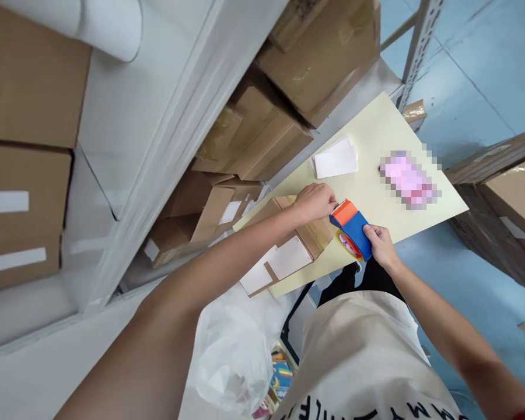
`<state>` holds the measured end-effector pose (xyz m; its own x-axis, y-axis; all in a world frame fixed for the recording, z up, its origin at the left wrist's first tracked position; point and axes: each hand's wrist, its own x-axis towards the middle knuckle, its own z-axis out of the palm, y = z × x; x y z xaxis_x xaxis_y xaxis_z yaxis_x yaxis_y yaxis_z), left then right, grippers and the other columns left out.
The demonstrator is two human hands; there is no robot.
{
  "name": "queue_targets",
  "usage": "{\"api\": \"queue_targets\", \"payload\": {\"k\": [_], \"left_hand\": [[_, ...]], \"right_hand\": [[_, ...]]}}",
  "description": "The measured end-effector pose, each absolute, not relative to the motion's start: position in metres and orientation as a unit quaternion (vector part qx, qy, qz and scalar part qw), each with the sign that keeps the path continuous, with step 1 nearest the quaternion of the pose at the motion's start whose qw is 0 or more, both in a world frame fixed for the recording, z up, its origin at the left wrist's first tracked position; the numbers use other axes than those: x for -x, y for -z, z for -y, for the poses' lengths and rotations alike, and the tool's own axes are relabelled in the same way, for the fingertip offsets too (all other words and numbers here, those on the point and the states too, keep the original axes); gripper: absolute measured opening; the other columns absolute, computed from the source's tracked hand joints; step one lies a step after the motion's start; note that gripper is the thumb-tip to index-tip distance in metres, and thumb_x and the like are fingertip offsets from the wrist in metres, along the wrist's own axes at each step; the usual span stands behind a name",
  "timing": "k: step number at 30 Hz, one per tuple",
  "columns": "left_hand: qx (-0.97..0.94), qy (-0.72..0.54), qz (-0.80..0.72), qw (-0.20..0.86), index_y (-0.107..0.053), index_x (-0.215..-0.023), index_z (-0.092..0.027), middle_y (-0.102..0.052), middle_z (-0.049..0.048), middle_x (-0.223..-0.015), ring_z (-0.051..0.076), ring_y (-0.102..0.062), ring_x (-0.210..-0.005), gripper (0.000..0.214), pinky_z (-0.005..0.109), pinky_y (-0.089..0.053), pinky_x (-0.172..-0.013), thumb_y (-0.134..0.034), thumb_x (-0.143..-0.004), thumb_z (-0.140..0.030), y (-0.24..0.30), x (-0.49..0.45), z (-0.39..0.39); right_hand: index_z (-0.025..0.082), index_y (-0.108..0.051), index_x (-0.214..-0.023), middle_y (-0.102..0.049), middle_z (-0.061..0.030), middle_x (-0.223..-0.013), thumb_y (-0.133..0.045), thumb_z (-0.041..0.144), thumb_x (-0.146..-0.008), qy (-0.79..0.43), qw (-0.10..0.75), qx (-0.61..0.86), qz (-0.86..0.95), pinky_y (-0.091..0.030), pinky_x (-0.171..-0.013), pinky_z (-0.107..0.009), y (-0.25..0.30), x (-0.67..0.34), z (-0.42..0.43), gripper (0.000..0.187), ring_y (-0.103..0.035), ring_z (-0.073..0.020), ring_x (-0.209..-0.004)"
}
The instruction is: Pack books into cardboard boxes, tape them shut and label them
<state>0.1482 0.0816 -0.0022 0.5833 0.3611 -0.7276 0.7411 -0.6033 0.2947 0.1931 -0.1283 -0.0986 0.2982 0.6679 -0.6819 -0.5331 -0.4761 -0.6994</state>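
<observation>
My right hand (381,244) grips a blue and orange packing tape dispenser (357,228), thumb on its blue side, with the tape roll showing underneath. At the dispenser's orange front edge, my left hand (315,202) is closed with its fingertips pinched together. What lies between those fingertips is too small to make out. Below my left hand and forearm, a cardboard box (318,232) rests on the pale yellow tabletop (378,125). White labels (292,257) are on the box's near side, and my forearm hides part of its top.
A stack of white cards (336,160) and a blurred-out pink item (406,178) lie on the tabletop. Cardboard boxes (262,128) fill the shelf on the left. More cartons (514,192) stand at the right. A white plastic bag (231,350) sits below the table's near side.
</observation>
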Motion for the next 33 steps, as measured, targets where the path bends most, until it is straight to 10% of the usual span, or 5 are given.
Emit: {"api": "queue_targets", "payload": {"k": [8,17,23,33], "left_hand": [[-0.73,0.502,-0.307,0.349,-0.069,-0.057,-0.018,-0.068,0.0006,-0.06,0.011,-0.057,-0.05,0.024,0.024,-0.042,-0.056,-0.063,-0.077,-0.03,0.028,-0.154,-0.097],[-0.732,0.635,-0.217,0.121,-0.071,-0.058,-0.021,-0.067,0.0026,-0.06,0.019,-0.06,-0.063,0.021,0.028,-0.039,-0.059,-0.063,-0.071,-0.035,0.056,-0.124,-0.108],[-0.784,0.612,-0.101,0.009,-0.075,-0.095,-0.016,-0.074,0.0168,-0.097,0.034,-0.067,-0.096,0.03,0.038,-0.049,-0.076,-0.058,-0.078,-0.034,0.056,-0.121,-0.084],[-0.801,0.59,-0.102,-0.007,-0.033,-0.151,-0.015,-0.069,0.0229,-0.114,0.039,-0.061,-0.112,0.082,0.043,-0.043,-0.088,-0.069,-0.08,-0.034,0.051,-0.114,-0.069]], "right_hand": [[0.019,-0.061,-0.057,-0.057,0.0005,-0.048,-0.064,0.078,-0.064,-0.663,0.535,0.521,-0.059,-0.036,-0.044,-0.025,0.1,-0.176,0.144,0.06,-0.046,-0.0118,-0.044],[0.017,-0.068,-0.057,-0.067,-0.0046,-0.054,-0.07,0.074,-0.061,-0.739,0.46,0.453,-0.195,-0.041,-0.049,-0.027,0.127,-0.122,0.208,0.058,-0.055,-0.0149,-0.047],[0.017,-0.07,-0.059,-0.07,-0.0066,-0.056,-0.068,0.074,-0.065,-0.755,0.439,0.434,-0.221,-0.044,-0.048,-0.029,0.125,-0.1,0.208,0.057,-0.06,-0.0181,-0.049],[0.017,-0.072,-0.061,-0.073,-0.0078,-0.061,-0.066,0.068,-0.072,-0.758,0.441,0.43,-0.215,-0.049,-0.052,-0.029,0.128,-0.09,0.201,0.052,-0.064,-0.0195,-0.053]]}}
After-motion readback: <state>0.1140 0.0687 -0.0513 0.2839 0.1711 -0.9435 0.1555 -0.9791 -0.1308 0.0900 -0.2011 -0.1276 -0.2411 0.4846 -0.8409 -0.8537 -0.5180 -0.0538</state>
